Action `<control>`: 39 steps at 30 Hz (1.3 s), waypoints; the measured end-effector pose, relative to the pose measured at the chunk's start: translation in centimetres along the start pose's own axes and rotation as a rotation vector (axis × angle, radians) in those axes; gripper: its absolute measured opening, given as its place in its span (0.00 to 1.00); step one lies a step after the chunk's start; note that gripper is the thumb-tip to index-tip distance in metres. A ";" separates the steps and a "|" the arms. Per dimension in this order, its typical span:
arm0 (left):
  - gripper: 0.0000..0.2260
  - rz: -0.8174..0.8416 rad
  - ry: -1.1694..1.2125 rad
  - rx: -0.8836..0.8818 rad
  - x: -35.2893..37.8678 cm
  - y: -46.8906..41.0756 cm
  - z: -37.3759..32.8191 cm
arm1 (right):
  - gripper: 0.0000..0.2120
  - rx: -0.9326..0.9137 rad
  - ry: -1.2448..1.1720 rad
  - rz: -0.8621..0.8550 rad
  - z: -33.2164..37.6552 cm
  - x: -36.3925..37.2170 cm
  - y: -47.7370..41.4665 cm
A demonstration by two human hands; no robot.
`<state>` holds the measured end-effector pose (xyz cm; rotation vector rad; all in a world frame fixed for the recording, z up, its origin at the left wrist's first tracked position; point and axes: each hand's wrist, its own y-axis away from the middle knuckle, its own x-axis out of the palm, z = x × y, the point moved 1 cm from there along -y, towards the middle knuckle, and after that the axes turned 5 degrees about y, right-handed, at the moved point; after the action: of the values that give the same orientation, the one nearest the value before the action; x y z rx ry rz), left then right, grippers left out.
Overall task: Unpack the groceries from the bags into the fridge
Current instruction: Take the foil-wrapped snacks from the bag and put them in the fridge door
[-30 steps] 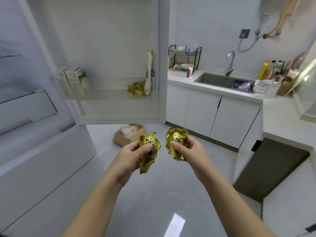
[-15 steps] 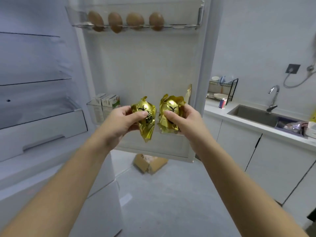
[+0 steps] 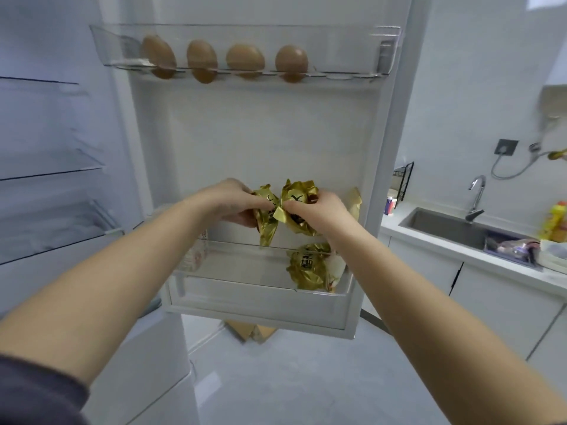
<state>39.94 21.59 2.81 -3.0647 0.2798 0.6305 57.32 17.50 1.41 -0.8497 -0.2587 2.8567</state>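
Gold foil is wrapping two small packets, one in each hand. The left hand is gripping the left packet with its fingers curled round it, and the right hand is gripping the right packet. The two packets are touching each other, just above the front rim of the lower door bin of the open fridge. A third gold packet is lying at that bin's right end. Four brown eggs are sitting in the upper door tray.

Single head-worn wide-angle view, looking forward at the fridge door, near
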 end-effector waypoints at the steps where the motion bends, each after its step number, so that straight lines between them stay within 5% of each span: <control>1: 0.16 0.042 -0.025 -0.018 0.2 -0.7 0.3 | 0.18 0.015 0.055 0.013 -0.2 0.2 -0.3; 13: 0.08 0.370 -0.281 -0.239 3.4 -4.5 3.5 | 0.13 0.170 0.470 0.099 -0.4 1.2 -0.6; 39: 0.12 0.581 -0.031 -0.409 3.7 -4.6 4.2 | 0.22 0.214 0.731 0.144 -0.8 1.8 0.1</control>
<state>42.45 25.66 -2.63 -3.3403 1.2090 0.8320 56.25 17.88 -0.20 -1.8132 0.2004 2.4020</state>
